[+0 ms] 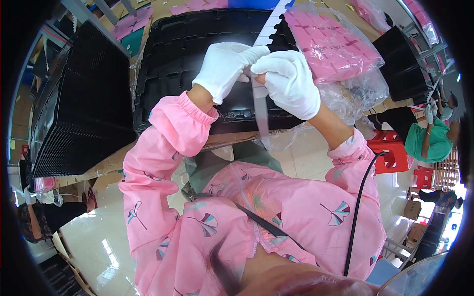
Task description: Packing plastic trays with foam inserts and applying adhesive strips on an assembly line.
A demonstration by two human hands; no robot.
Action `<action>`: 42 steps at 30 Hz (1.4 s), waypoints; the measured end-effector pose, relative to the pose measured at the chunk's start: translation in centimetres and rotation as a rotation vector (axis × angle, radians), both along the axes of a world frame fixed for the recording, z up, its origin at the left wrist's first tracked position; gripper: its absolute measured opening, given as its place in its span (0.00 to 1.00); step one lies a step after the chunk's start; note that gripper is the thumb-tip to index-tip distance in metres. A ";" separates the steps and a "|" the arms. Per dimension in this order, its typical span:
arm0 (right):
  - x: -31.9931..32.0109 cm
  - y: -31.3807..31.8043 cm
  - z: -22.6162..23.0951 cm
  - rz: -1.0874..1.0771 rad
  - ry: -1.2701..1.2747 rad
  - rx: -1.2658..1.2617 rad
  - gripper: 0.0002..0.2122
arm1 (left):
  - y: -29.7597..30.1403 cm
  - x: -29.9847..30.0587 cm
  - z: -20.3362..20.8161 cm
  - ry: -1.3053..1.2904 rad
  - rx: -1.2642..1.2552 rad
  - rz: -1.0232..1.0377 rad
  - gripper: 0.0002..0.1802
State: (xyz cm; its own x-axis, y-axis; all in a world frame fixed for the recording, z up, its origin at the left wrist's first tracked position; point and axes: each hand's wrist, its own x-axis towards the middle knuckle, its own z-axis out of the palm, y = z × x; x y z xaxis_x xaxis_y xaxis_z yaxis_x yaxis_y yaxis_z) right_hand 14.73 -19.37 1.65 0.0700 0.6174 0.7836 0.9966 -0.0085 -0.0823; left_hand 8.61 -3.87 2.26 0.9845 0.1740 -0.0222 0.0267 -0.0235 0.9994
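Pinching from both sides, a long white notched strip (pixel 260 93) was held above the near edge of the desk (pixel 232 139), over the black moulded tray (pixel 197 44). The left hand (pixel 224 69) and the right hand (pixel 291 84), both in white gloves, were closed on the strip's middle, fingertips meeting there. One end was seen rising toward the desk's far edge, the other hanging past the near edge. The strip was judged thin, light and bendy, likely to kink if gripped at one end, so a hold near the middle, on its flat faces, was thought soundest. A clear bag of pink pieces (pixel 331 42) lay just right of the hands.
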 end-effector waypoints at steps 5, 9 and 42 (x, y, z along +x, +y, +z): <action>5.2 -1.4 3.7 -0.119 0.165 -0.106 0.04 | 1.3 0.3 0.7 0.004 -0.027 0.020 0.19; 17.4 0.4 3.0 -0.113 0.576 -0.377 0.05 | 1.9 0.4 0.8 0.002 -0.031 0.039 0.18; 25.1 4.1 -2.2 -0.548 0.030 -0.670 0.10 | 2.3 0.8 1.0 0.076 -0.143 0.030 0.18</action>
State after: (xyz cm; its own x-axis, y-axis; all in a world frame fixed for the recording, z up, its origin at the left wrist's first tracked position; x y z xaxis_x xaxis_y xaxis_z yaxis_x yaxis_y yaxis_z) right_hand 39.84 -15.31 -0.57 0.5076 0.8216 0.2596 0.8354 -0.5430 0.0852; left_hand 9.39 -1.56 3.25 0.9736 0.1926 -0.1226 0.1005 0.1206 0.9876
